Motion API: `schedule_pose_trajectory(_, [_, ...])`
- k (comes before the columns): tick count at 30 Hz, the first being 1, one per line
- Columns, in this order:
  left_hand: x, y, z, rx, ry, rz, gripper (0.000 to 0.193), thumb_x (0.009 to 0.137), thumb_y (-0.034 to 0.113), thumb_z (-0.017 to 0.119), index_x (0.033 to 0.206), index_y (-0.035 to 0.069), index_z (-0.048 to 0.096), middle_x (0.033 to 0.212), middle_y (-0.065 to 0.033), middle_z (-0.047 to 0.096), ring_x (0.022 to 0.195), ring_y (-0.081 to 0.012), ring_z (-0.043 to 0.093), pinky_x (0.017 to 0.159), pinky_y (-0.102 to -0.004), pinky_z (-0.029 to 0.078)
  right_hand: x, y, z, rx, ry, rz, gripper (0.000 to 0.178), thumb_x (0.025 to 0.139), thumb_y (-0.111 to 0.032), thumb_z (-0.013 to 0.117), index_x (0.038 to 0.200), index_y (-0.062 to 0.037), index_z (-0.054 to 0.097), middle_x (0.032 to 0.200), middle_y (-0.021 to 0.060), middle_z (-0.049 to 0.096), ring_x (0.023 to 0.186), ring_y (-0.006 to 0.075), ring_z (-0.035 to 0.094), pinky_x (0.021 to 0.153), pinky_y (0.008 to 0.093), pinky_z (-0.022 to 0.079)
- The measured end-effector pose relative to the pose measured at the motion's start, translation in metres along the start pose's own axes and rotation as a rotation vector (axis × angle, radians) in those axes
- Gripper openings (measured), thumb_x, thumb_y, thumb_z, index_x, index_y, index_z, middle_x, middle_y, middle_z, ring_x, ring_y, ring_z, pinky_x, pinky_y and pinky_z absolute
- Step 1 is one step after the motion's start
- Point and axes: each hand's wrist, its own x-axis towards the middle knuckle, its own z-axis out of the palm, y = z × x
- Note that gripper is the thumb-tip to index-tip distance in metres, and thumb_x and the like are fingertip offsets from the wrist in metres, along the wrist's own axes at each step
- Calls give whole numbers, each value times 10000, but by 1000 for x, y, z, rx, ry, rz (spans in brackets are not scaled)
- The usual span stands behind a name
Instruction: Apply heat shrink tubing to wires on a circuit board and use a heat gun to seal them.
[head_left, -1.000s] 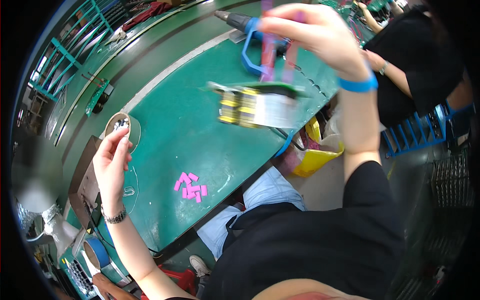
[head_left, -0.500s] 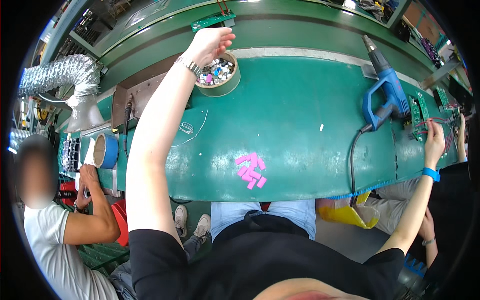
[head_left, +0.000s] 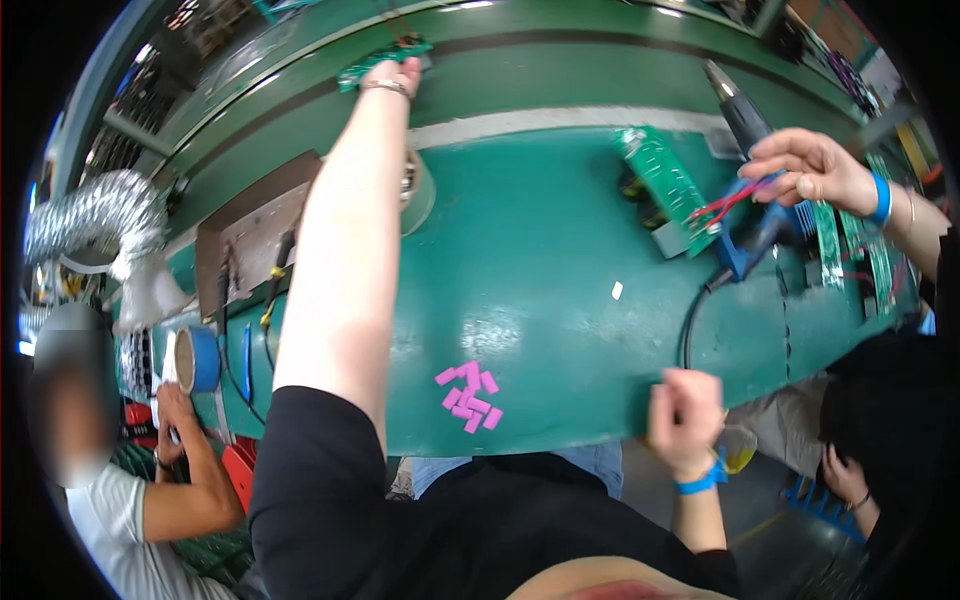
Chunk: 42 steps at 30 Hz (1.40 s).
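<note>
My left hand (head_left: 393, 76), stretched far forward, grips the near edge of a green circuit board (head_left: 357, 75) on the ledge beyond the table; most of its fingers are hidden. My right hand (head_left: 686, 418), blurred, is curled in a loose fist over the table's front edge, with nothing seen in it. Between my arms lie several small pink pieces (head_left: 470, 400). At the right, another green circuit board (head_left: 665, 185) with red wires (head_left: 728, 205) lies tilted. Another person's hand (head_left: 815, 170) is at those wires. A round container (head_left: 420, 200) is partly hidden behind my left forearm.
A blue heat gun (head_left: 740, 250) with a black cord lies at the right, beside more circuit boards (head_left: 828, 245). At the left are an open brown tray (head_left: 225, 240), a blue tape roll (head_left: 205, 360) and a silver duct (head_left: 95, 210). A co-worker (head_left: 130, 490) sits there.
My left hand has reached forward onto the far circuit board. My right hand has come back from the boards at the right. A board with red wires now lies nearer, beside another person's hand.
</note>
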Motion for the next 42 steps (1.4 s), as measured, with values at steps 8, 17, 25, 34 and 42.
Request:
schedule_pose_trajectory(8, [4, -5, 27, 256, 27, 247, 345, 996, 233, 415, 1180, -7, 581, 1134, -138, 622, 967, -290, 637, 771, -437, 600, -4, 3, 24, -42, -1, -160, 293, 652, 55, 656, 918, -68, 641, 732, 57, 589, 579, 203, 588, 491, 291, 471])
schedule_pose_trajectory(17, [-42, -6, 23, 333, -147, 103, 222, 923, -91, 379, 1137, -43, 410, 958, -202, 528, 721, -248, 598, 583, -375, 587, 35, -16, -7, 74, -11, 87, 306, 810, -9, 651, 1108, -35, 589, 877, 83, 618, 590, 171, 584, 542, 281, 483])
schedule_pose_trajectory(25, [-256, -21, -41, 1068, -674, 62, 76, 903, 62, 555, 857, 5, 573, 711, -28, 564, 562, -80, 515, 497, -198, 453, 145, 55, 19, -147, 16, -242, 219, 854, -171, 665, 1020, -28, 661, 839, 85, 631, 760, 239, 583, 685, 340, 482])
schedule_pose_trajectory(34, [-321, 14, -162, 1208, -735, -69, 62, 919, 123, 564, 880, 77, 571, 649, 51, 513, 547, -25, 469, 477, -179, 393, 114, -29, 44, 177, -129, -206, 99, 857, -106, 654, 931, -59, 700, 801, 68, 636, 744, 209, 605, 669, 298, 490])
schedule_pose_trajectory(42, [-323, 22, -200, 1081, -812, -104, 129, 966, 180, 542, 919, 70, 591, 730, 28, 560, 583, -18, 498, 512, -171, 441, 95, -54, 55, 190, -148, -291, 118, 861, -93, 679, 964, -37, 693, 853, 81, 658, 752, 149, 632, 697, 269, 514])
